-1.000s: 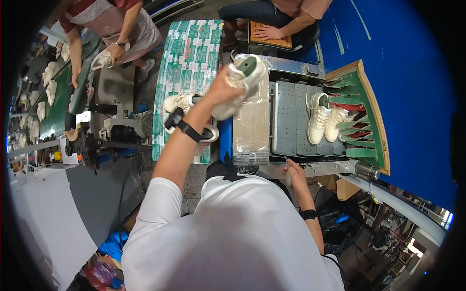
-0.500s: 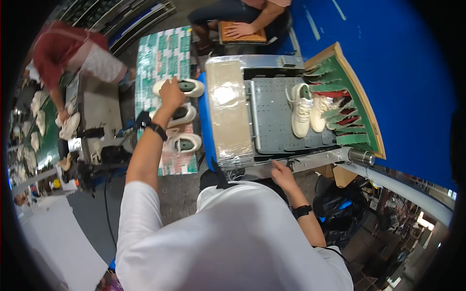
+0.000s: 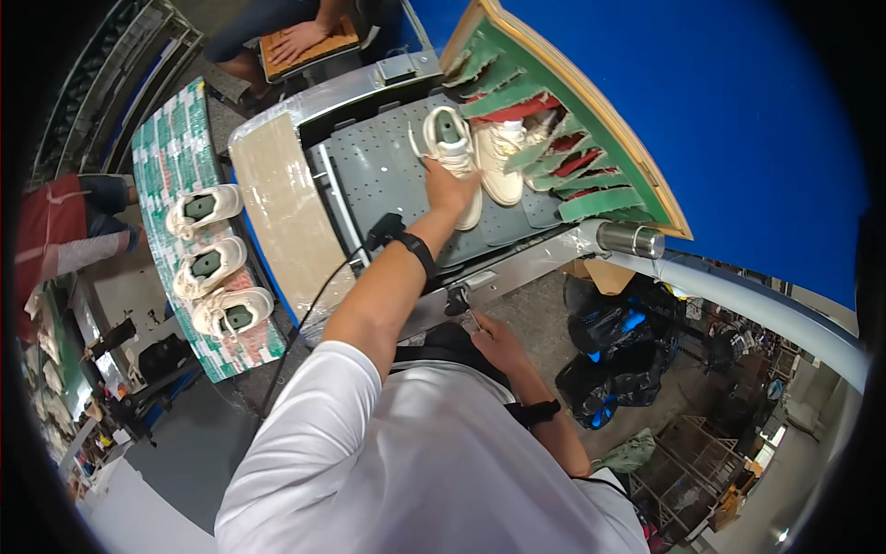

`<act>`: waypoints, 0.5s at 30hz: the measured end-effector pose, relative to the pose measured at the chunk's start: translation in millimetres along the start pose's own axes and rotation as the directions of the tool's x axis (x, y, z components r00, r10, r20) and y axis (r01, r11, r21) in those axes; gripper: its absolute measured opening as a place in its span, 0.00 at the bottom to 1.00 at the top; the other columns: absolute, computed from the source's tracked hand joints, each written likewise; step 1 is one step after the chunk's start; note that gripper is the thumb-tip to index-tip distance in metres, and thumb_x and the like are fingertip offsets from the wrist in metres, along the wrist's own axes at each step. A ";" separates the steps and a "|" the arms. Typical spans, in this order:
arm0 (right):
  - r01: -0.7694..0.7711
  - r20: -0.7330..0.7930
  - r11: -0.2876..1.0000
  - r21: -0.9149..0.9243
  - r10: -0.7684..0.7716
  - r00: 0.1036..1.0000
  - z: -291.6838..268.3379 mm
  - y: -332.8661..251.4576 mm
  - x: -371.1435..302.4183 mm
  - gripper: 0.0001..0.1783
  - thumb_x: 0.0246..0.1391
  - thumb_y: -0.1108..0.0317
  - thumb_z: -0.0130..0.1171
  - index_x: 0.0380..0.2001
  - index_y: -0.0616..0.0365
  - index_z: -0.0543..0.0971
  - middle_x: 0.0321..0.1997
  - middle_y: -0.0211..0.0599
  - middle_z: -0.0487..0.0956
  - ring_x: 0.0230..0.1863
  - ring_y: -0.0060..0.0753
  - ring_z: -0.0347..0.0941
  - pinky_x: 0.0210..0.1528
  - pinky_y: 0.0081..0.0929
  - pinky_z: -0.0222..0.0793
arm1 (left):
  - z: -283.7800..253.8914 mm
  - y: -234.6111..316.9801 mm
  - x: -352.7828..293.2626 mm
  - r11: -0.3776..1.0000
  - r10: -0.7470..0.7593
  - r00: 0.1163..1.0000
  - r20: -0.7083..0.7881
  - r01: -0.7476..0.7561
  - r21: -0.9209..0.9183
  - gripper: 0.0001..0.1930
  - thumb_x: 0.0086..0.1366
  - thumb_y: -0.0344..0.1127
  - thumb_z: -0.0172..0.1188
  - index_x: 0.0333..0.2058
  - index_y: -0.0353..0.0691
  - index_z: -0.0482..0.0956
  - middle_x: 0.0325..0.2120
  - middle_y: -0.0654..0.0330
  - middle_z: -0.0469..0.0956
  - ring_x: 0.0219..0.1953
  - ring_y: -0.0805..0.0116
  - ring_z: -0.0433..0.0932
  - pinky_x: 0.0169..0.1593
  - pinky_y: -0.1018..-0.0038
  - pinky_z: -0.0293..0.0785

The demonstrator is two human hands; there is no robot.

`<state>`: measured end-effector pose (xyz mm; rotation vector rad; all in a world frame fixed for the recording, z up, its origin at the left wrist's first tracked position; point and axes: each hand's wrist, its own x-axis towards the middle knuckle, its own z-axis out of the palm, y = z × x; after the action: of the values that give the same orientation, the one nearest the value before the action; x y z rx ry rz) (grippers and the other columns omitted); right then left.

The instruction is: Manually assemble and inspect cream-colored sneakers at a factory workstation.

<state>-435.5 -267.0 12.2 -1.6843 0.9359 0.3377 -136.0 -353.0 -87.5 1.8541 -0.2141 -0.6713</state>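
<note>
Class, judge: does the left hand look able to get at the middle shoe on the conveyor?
Probably yes: the middle shoe sits right beside the left shoe, where the left hand is, and its toe is clear of the green strips. The hand may need to release first.

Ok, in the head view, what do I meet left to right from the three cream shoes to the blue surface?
Three cream lace-up shoes on the green-and-white patterned board, flat brown wrapped panel, bare perforated grey plate, left hand gripping another cream shoe, next cream shoe, torn green curtain strips, wide blue surface.
</note>
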 end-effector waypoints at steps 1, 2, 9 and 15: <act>-0.046 0.006 0.999 0.029 0.045 0.999 -5.9 6.0 -5.9 0.22 0.64 0.63 0.59 0.57 0.63 0.77 0.39 0.45 0.82 0.41 0.41 0.78 0.49 0.38 0.73 | 0.2 -3.8 8.3 0.998 -0.069 0.997 -0.023 0.069 -0.015 0.55 0.45 0.49 0.85 0.67 0.29 0.64 0.57 0.40 0.79 0.60 0.43 0.79 0.63 0.56 0.77; -0.051 0.003 0.998 0.033 0.051 0.999 -8.7 14.7 -10.0 0.22 0.64 0.63 0.59 0.57 0.63 0.77 0.39 0.45 0.82 0.41 0.41 0.78 0.49 0.38 0.73 | -3.9 -8.7 14.0 0.997 -0.071 0.997 -0.016 0.071 -0.012 0.55 0.45 0.49 0.85 0.67 0.29 0.64 0.57 0.40 0.79 0.60 0.43 0.79 0.63 0.56 0.77; -0.152 0.195 0.971 0.185 0.115 0.974 -5.9 -15.4 -18.1 0.30 0.67 0.64 0.56 0.68 0.69 0.72 0.46 0.37 0.81 0.48 0.26 0.76 0.55 0.28 0.72 | -137.3 -14.8 -10.1 0.853 -0.211 0.884 0.418 0.376 -0.363 0.25 0.62 0.32 0.73 0.57 0.33 0.80 0.47 0.56 0.86 0.45 0.64 0.86 0.50 0.66 0.83; -0.037 0.294 0.904 0.426 -0.100 0.951 54.5 -53.3 23.5 0.30 0.69 0.62 0.56 0.67 0.71 0.73 0.46 0.33 0.81 0.45 0.23 0.76 0.53 0.24 0.72 | -269.5 -16.7 -127.2 0.985 -0.099 0.994 0.046 0.104 -0.140 0.29 0.61 0.34 0.73 0.59 0.36 0.73 0.49 0.61 0.83 0.48 0.72 0.82 0.54 0.72 0.78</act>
<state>-368.6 -223.7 15.2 -1.1979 0.6851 0.3350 -97.4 -72.2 6.0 1.7251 -0.0951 -0.7740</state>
